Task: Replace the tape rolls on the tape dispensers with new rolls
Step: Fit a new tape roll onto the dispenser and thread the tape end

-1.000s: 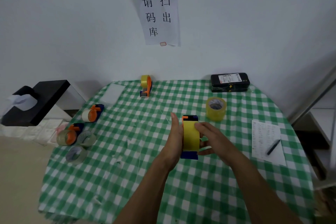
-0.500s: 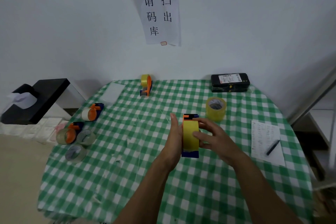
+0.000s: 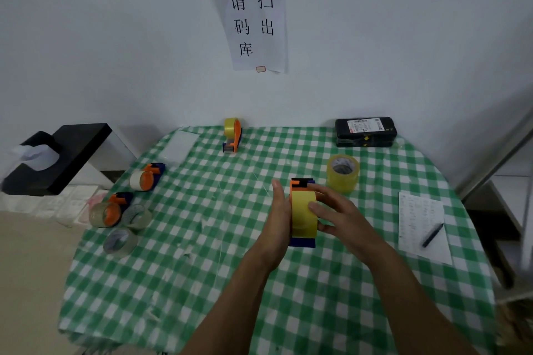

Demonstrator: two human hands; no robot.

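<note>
I am holding a blue-and-orange dispenser (image 3: 301,242) upright a little right of the frame's centre, over the checked tablecloth (image 3: 202,282). Whether its base is touching the cloth I cannot tell. My left hand (image 3: 278,216) is pressing flat against its left side, fingers straight and pointing up, bracing rather than gripping. My right hand (image 3: 336,212) is curling over the yellow roll (image 3: 300,210) sitting on the dispenser, fingers (image 3: 314,206) lying across the tape's face and thumb tucked below, so I am grasping the roll itself. My hands are covering both sides, so I cannot say whether the roll is fully seated on its hub.

Going by how things are lying, I am judging the job to be about half done. At the table's far edge, top centre, a back dispenser (image 3: 232,135) is standing with a roll of the same yellow, which I am taking as finished. The spare yellow roll (image 3: 343,177) is waiting just up and right of my hands.

At the left edge of the table, a pale-roll dispenser (image 3: 147,177) and, below it, a clear-roll dispenser (image 3: 111,209) are lying on their sides. I am guessing these two are the ones left to do. Two loose clear rolls (image 3: 137,215) are sitting just beside the lower one; whether they are spent or fresh is not showing from here.
</note>
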